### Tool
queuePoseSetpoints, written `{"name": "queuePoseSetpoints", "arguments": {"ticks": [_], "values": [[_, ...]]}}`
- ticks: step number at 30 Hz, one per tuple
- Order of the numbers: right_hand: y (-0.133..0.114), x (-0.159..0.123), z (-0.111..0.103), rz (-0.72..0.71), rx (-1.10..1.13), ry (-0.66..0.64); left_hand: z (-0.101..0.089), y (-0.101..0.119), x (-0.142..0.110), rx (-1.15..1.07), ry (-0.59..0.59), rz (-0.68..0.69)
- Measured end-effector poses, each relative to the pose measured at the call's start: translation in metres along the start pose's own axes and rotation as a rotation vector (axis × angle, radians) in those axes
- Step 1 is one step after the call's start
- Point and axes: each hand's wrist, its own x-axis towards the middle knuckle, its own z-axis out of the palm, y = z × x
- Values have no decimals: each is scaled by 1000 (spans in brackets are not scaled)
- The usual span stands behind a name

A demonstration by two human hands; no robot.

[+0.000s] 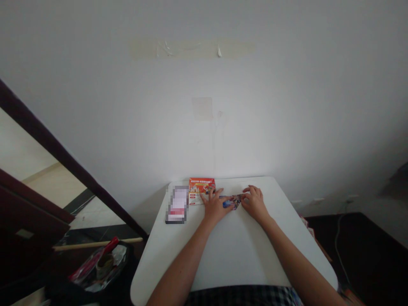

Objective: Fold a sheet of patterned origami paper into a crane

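A small colourful printed paper (236,201) lies on the white table between my hands, with blue on its left part and darker figures on its right. My left hand (216,207) holds the paper's left end between thumb and forefinger, its other fingers spread toward a red and white printed leaflet (201,185). At the right end, my right hand (256,203) pinches the paper's edge with thumb and forefinger, the remaining fingers raised and curved. Part of the paper is hidden under the fingertips.
A phone (177,205) with a blurred screen lies left of the leaflet on the white table (236,250). The wall (204,144) stands right behind the table. A lined bin (105,265) with rubbish and a wooden stick (98,244) are on the floor at left.
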Motion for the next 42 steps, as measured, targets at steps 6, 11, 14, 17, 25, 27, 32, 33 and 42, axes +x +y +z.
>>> {"name": "queuePoseSetpoints", "arguments": {"ticks": [6,11,14,17,25,27,32,33,42], "values": [[-5,-5,2,-75,35,18,2,1,0,-3,29,-8],[-10,-8,2,-98,66,-12,1,3,2,6,30,-14],[-14,-11,1,-109,100,-31,0,3,2,14,14,-18],[-16,-13,1,-125,136,-40,0,3,2,20,11,-14],[-17,-14,-1,-185,191,-76,0,4,2,21,9,-18],[-16,-15,0,-185,195,-72,0,3,2,7,8,-17],[-9,-15,6,-150,227,-21,2,1,2,-8,30,-2],[-7,-15,6,-136,232,0,2,1,2,-8,36,0],[-14,-17,4,-83,139,41,3,0,2,6,33,3]]}}
